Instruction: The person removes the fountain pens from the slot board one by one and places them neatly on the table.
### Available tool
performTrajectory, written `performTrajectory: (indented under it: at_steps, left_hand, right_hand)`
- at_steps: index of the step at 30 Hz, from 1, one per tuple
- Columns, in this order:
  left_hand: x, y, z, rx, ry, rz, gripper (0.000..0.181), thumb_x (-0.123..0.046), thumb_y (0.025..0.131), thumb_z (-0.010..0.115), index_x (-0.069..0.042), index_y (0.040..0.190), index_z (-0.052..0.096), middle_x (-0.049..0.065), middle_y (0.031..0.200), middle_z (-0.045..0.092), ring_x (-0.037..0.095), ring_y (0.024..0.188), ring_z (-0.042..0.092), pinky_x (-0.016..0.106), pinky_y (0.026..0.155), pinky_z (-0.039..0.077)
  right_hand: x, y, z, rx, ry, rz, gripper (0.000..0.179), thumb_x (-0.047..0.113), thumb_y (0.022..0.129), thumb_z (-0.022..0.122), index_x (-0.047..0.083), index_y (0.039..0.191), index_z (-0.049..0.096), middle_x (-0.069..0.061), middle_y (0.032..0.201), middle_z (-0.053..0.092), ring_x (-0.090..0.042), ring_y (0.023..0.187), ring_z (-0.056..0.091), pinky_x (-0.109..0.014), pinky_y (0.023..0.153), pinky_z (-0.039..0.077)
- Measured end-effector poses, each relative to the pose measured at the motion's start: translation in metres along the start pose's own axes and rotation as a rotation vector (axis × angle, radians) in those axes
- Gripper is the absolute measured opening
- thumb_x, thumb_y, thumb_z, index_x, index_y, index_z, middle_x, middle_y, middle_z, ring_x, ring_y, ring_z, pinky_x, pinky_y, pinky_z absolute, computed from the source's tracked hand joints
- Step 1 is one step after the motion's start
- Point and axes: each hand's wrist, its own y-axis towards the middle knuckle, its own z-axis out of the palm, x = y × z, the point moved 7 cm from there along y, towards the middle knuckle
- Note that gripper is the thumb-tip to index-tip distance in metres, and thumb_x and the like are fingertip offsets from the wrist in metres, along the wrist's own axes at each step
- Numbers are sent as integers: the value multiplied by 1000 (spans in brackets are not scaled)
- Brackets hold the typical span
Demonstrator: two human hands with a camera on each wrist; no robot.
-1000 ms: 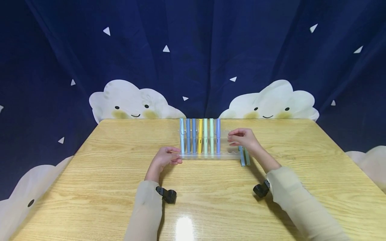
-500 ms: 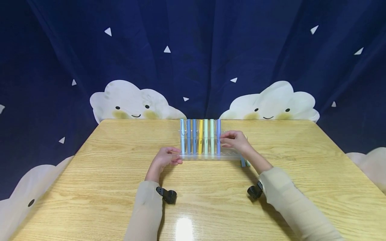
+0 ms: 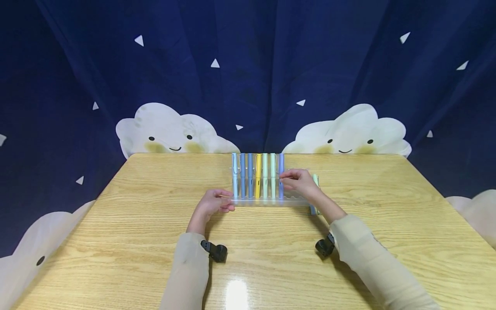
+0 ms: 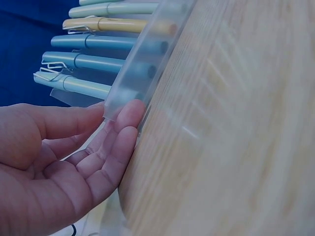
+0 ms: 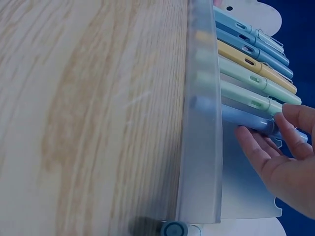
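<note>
Head view: brought leftward with the right hand (image 3: pixel 300 180) over the past second, from apart to touching the periwinkle pen (image 3: pixel 281 163); kept in place with the left hand (image 3: pixel 214 201), at the left end of the clear rack (image 3: pixel 279 202). Set in the rack between the hands, left to right: with a light blue pen (image 3: pixel 235 172) nearest the left hand, then two blue pens (image 3: pixel 243 172), a yellow pen (image 3: pixel 258 172) and two light green pens (image 3: pixel 265 172). Partly hidden behind the right hand and forearm, by the rack's right end: with a loose blue pen (image 3: pixel 313 210) beside a loose green pen (image 3: pixel 316 178). Under both hands, on a wooden table (image 3: pixel 263 241); beyond them, against a dark blue curtain (image 3: pixel 248 64) with white clouds.

Left wrist view: pinching the rack's corner in the left hand, with fingers curled at its front edge, just beside the light blue pen.

Right wrist view: gripping the periwinkle pen near its cap in the right hand, with fingertips on either side and the neighbouring light green pen close by.
</note>
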Motion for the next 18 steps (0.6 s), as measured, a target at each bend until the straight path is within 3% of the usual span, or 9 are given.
performTrajectory:
  at_steps: [7,18]
  left_hand:
    - [0,0,-1,-6,6,-1,22,4,88,50,10,109,53,17,81,64,20,68,64,30,65,52]
    - [-1,-1,0,-1,9,-3,23,3,88,50,10,110,53,18,81,64,20,68,64,31,65,52]
  right_hand:
    - [0,0,0,9,4,3,28,-1,86,53,-19,107,50,-28,108,54,-17,85,58,-33,78,49]
    - [-1,0,0,18,-7,-13,28,-5,84,53,-18,109,50,-25,115,49,-16,84,59,-38,78,48]
